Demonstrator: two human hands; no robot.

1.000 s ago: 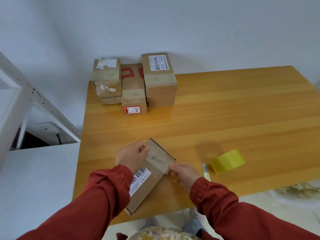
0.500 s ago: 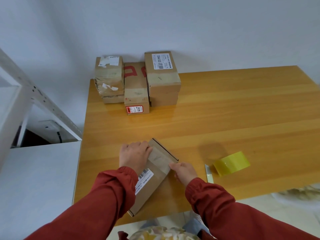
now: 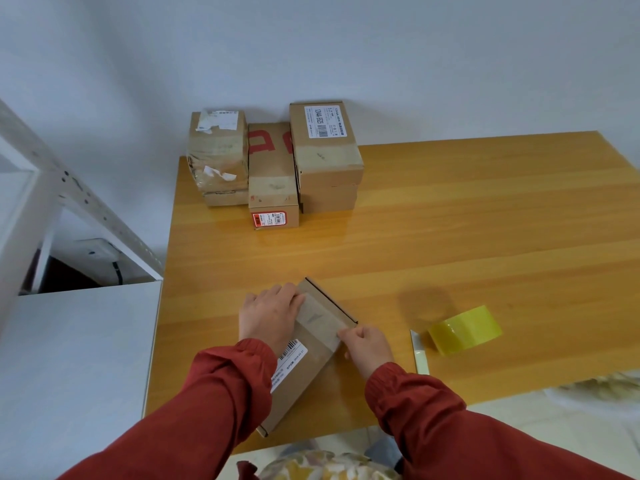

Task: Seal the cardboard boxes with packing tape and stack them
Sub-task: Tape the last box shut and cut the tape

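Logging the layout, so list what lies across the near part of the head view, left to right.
White cabinet top → left hand → taped end of the flat box → right hand → white strip → yellow tape roll.

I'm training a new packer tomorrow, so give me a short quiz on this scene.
1. True or false: the yellow tape roll lies on the table, in neither hand.
2. Where is the left hand on the near box? A flat on top; B underneath; C lifted off.
3. Fill in: the other boxes stand at the table's far ____ corner.
Key: 1 true; 2 A; 3 left.
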